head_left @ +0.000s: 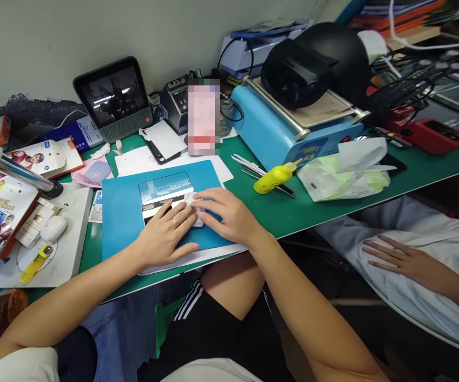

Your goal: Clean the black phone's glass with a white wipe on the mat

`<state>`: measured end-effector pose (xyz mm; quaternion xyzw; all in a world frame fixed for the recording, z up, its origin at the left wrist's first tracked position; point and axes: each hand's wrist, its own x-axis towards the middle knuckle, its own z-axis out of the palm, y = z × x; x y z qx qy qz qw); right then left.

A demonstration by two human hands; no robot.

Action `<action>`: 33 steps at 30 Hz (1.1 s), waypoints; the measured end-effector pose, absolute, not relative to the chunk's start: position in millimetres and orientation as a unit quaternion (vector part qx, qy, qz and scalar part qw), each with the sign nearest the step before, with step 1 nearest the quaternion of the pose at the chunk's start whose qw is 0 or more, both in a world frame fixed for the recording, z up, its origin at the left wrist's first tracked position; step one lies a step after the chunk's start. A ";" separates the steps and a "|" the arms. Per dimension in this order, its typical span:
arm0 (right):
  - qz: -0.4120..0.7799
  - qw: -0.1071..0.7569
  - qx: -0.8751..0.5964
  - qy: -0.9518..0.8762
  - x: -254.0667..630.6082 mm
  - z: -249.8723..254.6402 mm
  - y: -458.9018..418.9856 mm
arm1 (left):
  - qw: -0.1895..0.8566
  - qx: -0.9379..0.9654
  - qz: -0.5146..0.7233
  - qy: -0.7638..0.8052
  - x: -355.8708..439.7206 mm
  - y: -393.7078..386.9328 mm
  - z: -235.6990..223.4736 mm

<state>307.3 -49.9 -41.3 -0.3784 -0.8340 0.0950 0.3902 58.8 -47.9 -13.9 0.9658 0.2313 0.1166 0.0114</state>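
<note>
On a blue mat (121, 212) lies a glossy phone-sized panel (165, 187) with a dark outline, mirroring the lights above. My left hand (170, 228), with a ring on one finger, rests flat across the near part of this panel, fingers stretched out. From the right, my right hand (229, 215) reaches in with bent fingers. Its fingertips press a small white tissue (199, 218) against the panel's right end, close to my left fingertips. Both hands cover much of the panel's near side.
Behind the mat stand a smart display (112, 98) and a blurred pink phone (204, 119). To the right are a yellow bottle (275, 178), a tissue pack (343, 178) and a blue machine (269, 130). Boxes and a lighter (36, 264) lie left. Another person's hand (404, 260) rests on their lap.
</note>
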 end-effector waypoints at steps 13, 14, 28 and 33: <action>0.043 0.345 -0.365 -0.864 302.4 -38.8 -53.3 | 0.006 0.962 0.195 0.190 56.9 -47.6 -17.3; 0.029 0.342 -0.374 -0.862 301.6 -38.2 -53.6 | 0.003 0.964 0.197 0.179 57.5 -48.4 -17.0; 0.058 0.217 -0.435 -0.872 293.4 -34.5 -75.4 | -0.009 0.931 0.263 0.251 50.0 -46.4 -11.5; 0.073 0.210 -0.443 -0.868 292.8 -31.2 -75.1 | 0.006 0.925 0.218 0.312 52.8 -45.0 -11.0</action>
